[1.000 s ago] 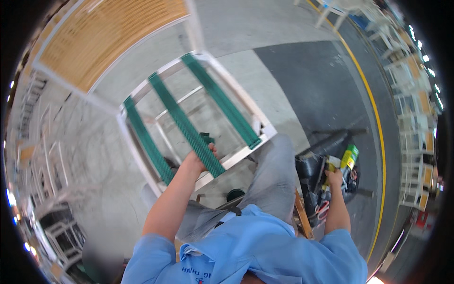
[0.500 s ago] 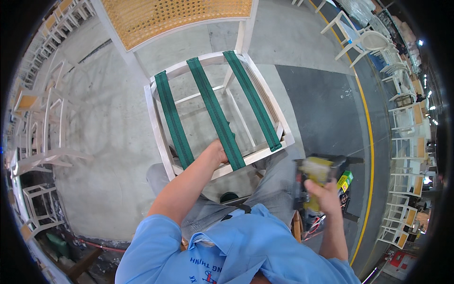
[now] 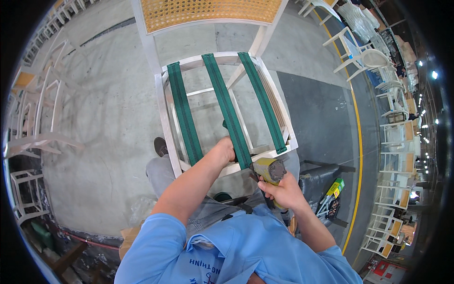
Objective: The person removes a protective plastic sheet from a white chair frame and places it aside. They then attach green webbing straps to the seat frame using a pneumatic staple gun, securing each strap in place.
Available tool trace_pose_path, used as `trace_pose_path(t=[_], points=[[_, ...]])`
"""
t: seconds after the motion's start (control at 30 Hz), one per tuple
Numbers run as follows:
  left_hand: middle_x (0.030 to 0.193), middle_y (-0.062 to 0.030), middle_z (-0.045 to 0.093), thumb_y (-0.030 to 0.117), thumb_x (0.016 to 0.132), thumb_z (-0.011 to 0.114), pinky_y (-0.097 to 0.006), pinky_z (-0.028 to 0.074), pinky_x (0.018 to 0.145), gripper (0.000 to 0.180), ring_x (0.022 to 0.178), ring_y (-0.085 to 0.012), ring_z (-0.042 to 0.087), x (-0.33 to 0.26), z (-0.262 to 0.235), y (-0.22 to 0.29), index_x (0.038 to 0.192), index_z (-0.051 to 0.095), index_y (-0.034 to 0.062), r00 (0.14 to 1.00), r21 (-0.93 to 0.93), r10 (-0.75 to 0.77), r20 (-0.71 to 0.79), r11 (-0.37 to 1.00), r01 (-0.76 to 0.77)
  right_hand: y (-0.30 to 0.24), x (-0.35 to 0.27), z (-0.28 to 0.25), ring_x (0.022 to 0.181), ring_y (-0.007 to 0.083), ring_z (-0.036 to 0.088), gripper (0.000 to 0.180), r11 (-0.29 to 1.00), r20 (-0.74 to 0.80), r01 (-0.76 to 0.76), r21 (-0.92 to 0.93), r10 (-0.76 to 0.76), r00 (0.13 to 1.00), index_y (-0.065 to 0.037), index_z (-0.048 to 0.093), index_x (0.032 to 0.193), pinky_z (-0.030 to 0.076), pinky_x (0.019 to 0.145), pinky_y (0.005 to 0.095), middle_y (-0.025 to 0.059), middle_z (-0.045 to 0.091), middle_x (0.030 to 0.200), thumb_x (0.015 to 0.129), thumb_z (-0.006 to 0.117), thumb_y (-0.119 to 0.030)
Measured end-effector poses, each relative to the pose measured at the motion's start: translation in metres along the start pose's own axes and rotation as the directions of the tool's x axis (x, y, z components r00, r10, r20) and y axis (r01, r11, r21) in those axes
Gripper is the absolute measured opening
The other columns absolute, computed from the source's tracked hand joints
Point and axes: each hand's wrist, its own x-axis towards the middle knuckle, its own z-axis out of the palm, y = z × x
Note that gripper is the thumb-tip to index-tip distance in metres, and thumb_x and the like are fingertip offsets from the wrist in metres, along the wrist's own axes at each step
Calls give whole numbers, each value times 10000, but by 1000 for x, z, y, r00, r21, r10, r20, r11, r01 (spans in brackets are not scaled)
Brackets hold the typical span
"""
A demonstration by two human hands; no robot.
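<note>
A white wooden chair frame [image 3: 167, 122] stands before me, with three green webbing straps running front to back across its seat opening. My left hand [image 3: 226, 150] is closed at the front end of the middle strap [image 3: 222, 97]. Its fingertips are hidden beneath the webbing, and a bit of green material shows beside the strap. Wrapped round a yellow and black staple gun [image 3: 269, 169] is my right hand [image 3: 286, 191]. The gun's nose is at the front rail, right by the middle strap's end; whether it touches cannot be told.
A woven cane backrest [image 3: 208, 15] rises at the chair's far side. Right of my leg, a dark stand [image 3: 318, 176] carries a green and yellow box [image 3: 336, 187] and small tools. White chairs [image 3: 396, 156] line the right side; more frames [image 3: 45, 139] stand left.
My right hand has brought the staple gun leftward from beside the chair to the middle strap's front end. My left hand stays at that strap; the chair appears farther right in view.
</note>
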Motion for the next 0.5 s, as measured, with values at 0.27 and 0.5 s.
trace_pose_path(t=[0.27, 0.5], points=[[906, -128, 736, 266, 1057, 516, -532, 609, 669, 306, 773, -301, 729, -6, 12, 0, 1006, 730, 53, 999, 5, 18, -26, 1000, -18, -3, 1, 6, 683, 99, 606, 408, 1000, -18, -16, 3, 16, 1000, -1, 591, 1235, 527, 601, 288, 39, 682, 936, 911, 795, -141], [811, -98, 699, 272, 1050, 532, -513, 592, 618, 282, 708, -285, 703, -23, 22, -1, 959, 724, 86, 998, -34, 22, -53, 999, -24, 7, 3, 17, 648, 95, 596, 447, 1000, 3, 0, 18, 0, 1000, 6, 587, 1275, 512, 582, 285, 40, 685, 914, 910, 797, -147]])
